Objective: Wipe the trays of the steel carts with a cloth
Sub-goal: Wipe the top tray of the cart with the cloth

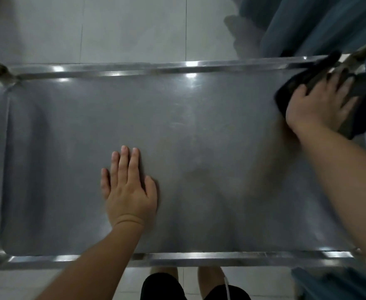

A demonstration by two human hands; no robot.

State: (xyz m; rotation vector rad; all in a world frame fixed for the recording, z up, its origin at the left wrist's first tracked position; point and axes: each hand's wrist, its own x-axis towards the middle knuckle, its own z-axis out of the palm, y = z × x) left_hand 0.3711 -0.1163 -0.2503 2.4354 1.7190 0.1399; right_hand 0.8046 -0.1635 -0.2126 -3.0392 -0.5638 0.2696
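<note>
Right hand (320,105) presses flat, fingers spread, on a dark cloth (290,94) at the far right corner of the steel tray (177,68); cloth and hand are motion-blurred. Left hand (128,187) rests palm down, fingers straight and together, on the tray's bare middle-left, holding nothing. Blue curtain (296,24) hangs beyond the right corner, above a tiled floor (112,29).

Pale grey tiled floor (121,29) beyond and below, thin dark grout lines running away from viewer. Blue-grey pleated fabric curtain (311,24) hangs at upper right, folds reaching floor. Similar blue-grey fabric (337,284) at lower right corner. Light dim, cool; soft glare patches on tiles.
</note>
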